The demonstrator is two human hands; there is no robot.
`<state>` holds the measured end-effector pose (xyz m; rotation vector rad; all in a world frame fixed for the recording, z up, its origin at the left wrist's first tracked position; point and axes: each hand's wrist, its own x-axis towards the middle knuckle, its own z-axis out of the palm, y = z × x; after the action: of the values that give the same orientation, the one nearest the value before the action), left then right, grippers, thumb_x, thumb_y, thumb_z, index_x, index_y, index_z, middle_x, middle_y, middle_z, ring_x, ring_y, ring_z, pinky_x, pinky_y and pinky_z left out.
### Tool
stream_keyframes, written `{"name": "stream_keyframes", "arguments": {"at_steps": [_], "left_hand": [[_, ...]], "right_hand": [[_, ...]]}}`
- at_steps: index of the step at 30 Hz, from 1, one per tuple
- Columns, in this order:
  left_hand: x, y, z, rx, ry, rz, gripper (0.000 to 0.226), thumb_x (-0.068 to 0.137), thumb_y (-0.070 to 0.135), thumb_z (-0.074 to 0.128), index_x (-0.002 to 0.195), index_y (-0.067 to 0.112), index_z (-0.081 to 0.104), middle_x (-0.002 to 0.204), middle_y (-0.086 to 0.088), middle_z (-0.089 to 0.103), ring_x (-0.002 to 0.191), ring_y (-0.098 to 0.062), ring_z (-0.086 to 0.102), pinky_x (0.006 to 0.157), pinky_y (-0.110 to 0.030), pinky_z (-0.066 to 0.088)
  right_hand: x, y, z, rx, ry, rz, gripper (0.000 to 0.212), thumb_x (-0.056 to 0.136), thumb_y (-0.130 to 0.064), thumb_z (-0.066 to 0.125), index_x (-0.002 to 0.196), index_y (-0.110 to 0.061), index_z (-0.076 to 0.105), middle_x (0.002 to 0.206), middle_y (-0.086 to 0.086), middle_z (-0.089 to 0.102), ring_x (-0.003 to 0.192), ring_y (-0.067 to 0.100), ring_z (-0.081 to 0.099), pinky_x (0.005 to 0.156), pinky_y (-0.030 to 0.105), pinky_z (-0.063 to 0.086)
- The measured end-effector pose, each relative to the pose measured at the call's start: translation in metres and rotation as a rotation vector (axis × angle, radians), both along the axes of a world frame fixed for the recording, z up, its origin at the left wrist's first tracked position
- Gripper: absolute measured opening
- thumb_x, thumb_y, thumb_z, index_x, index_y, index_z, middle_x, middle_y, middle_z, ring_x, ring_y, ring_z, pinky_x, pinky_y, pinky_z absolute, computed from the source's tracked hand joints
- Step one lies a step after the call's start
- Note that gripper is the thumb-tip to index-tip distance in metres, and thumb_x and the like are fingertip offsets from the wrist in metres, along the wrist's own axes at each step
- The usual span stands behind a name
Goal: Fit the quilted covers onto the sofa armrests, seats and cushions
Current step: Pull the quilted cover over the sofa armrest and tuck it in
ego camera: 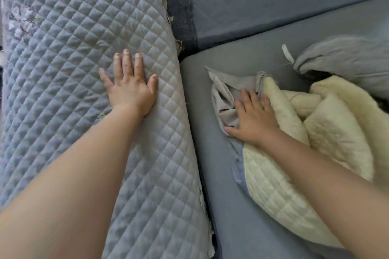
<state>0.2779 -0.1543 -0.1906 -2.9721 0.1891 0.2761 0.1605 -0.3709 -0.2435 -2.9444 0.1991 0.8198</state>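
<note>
Armrest cover [84, 69] on at 9 o'clock, left hand [129, 88] flat, fingers spread, smoothing it. Right hand [251, 120] rests splayed on bundled covers [294, 132] at 3 o'clock on bare seat [221, 206]. Next, probably: grip, unfold one over seat.

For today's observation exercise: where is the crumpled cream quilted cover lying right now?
In the head view, the cream quilted cover lies bunched on the bare sofa seat, right of the covered armrest, with the right hand resting on it.
</note>
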Motion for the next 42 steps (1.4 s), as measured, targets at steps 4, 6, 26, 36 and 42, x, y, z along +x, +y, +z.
{"name": "stream_keyframes", "arguments": {"at_steps": [4,6,26,36,42], "left_hand": [[-0.047,-0.003,-0.005,-0.023,0.088,-0.012,0.072,0.093,0.055,0.018,0.147,0.016,-0.009,0.154,-0.008,-0.018,0.142,-0.021,-0.019,0.113,-0.047,-0.012],[-0.073,0.001,-0.003,-0.022,0.128,-0.062,0.075,0.091,0.057,0.022,0.147,0.018,-0.008,0.154,-0.009,-0.018,0.142,-0.022,-0.019,0.114,-0.044,-0.012],[-0.309,0.076,0.007,-0.214,0.258,-0.251,0.089,0.065,0.057,-0.009,0.146,0.03,0.016,0.156,0.008,0.002,0.144,-0.014,-0.007,0.107,-0.029,-0.019],[-0.399,0.101,-0.004,-0.359,0.141,-0.031,0.092,0.064,0.064,-0.005,0.147,0.026,0.007,0.138,0.018,-0.02,0.129,0.001,-0.023,0.1,-0.018,-0.031],[-0.428,0.106,-0.005,-0.367,0.092,-0.115,0.077,0.078,0.056,0.026,0.132,0.006,0.048,0.143,-0.009,0.039,0.134,-0.019,0.027,0.108,-0.034,0.005]], "right_hand": [[-0.023,0.006,0.007,0.009,0.043,0.044,0.094,0.083,-0.066,0.039,0.147,-0.014,-0.006,0.154,0.01,-0.016,0.142,0.025,-0.017,0.114,0.044,-0.008],[-0.042,0.008,0.013,-0.031,0.054,0.037,0.09,0.084,-0.057,0.048,0.148,-0.021,-0.004,0.153,0.013,-0.021,0.141,0.03,-0.018,0.115,0.042,-0.008],[-0.206,0.072,0.026,0.111,-0.134,0.032,0.026,0.079,-0.007,0.056,0.104,0.002,0.059,0.152,0.025,0.004,0.141,0.04,0.006,0.115,0.046,0.012],[-0.28,0.115,0.0,0.258,0.149,0.39,0.047,0.092,-0.021,0.04,0.137,-0.007,0.037,0.149,0.007,0.027,0.141,0.021,0.015,0.116,0.033,0.007],[-0.287,0.147,0.003,0.582,0.113,-0.167,0.037,0.095,-0.026,0.028,0.084,0.0,0.053,0.107,0.025,0.058,0.101,0.033,0.052,0.069,0.03,0.026]]}}
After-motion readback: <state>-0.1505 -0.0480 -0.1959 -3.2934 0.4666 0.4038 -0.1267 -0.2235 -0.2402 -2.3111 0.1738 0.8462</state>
